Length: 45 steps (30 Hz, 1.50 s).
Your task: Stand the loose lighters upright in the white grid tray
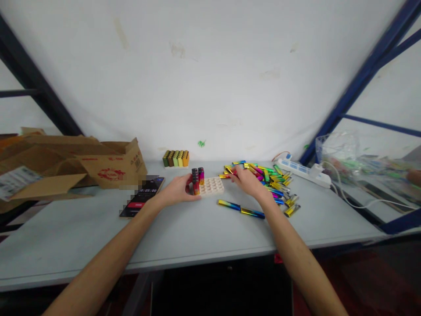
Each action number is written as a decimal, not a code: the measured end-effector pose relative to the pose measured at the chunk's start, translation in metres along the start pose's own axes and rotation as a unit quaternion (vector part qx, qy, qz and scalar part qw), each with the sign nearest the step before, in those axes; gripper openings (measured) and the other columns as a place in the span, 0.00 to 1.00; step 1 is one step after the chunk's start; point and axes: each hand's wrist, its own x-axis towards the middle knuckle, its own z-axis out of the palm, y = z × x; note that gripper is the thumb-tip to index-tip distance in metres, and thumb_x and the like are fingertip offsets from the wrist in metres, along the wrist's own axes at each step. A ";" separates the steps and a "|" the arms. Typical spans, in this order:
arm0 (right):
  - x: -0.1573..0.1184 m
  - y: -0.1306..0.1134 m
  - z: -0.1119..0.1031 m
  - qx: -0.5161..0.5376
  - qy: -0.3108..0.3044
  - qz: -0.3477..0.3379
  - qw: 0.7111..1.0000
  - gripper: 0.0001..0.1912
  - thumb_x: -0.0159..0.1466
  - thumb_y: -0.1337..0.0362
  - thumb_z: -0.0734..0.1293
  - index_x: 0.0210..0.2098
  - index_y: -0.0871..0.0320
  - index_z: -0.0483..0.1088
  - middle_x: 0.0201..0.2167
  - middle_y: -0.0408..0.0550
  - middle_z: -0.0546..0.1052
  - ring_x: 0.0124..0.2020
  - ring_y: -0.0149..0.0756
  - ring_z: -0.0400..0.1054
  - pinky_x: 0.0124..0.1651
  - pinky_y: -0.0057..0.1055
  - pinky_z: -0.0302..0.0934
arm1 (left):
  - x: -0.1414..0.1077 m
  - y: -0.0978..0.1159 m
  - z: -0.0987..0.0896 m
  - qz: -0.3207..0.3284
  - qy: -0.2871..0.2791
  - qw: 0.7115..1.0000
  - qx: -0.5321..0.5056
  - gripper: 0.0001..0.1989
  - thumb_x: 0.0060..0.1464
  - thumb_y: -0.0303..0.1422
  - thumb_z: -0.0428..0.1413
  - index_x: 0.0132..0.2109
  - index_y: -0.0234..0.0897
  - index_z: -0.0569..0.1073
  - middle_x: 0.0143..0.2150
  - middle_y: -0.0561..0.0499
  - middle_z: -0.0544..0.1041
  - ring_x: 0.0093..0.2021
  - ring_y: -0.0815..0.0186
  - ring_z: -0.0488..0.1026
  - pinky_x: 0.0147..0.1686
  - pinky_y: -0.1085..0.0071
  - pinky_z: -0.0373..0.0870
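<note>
A white tray (215, 186) with rows of round holes lies on the table. Several red-and-purple lighters with black tops (196, 183) stand upright at its left end. My left hand (177, 190) is closed around that end, thumb along the front edge and fingers partly hidden behind the lighters. To the right, my right hand (247, 180) pinches a shiny lighter (231, 171) at the left edge of a loose pile of metallic coloured lighters (276, 177). Two blue-and-yellow lighters (252, 213) lie end to end in front of the tray.
At the back stands a block of green, brown and yellow lighters (176, 159). A phone (143, 197) with a timer lies left, beside an open cardboard box (112, 164). A white power strip (304, 172) with cables runs along the right. The table's front edge (204, 259) is near me.
</note>
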 end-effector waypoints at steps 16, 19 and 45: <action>0.009 -0.021 0.001 0.296 0.128 -0.023 0.946 0.21 0.68 0.43 0.64 0.34 0.55 0.69 0.31 0.45 0.74 0.35 0.37 0.69 0.40 0.33 0.64 | 0.000 0.000 0.000 0.017 -0.007 1.000 0.003 0.29 0.45 0.54 0.65 0.45 0.37 0.70 0.38 0.47 0.79 0.35 0.56 0.75 0.33 0.65 0.67; 0.005 -0.029 0.003 0.402 0.048 -0.031 0.914 0.21 0.70 0.41 0.61 0.37 0.53 0.64 0.29 0.42 0.74 0.30 0.35 0.70 0.39 0.34 0.66 | 0.000 0.000 0.000 0.017 -0.006 1.000 -0.001 0.28 0.45 0.53 0.65 0.44 0.37 0.71 0.38 0.47 0.79 0.34 0.57 0.75 0.33 0.66 0.67; 0.005 -0.052 0.018 0.493 0.051 0.147 0.856 0.21 0.66 0.53 0.55 0.18 0.53 0.53 0.14 0.37 0.52 0.15 0.26 0.41 0.19 0.26 0.37 | 0.001 -0.003 0.001 0.018 0.000 1.000 0.006 0.29 0.44 0.55 0.65 0.44 0.37 0.72 0.36 0.49 0.79 0.33 0.59 0.74 0.32 0.68 0.65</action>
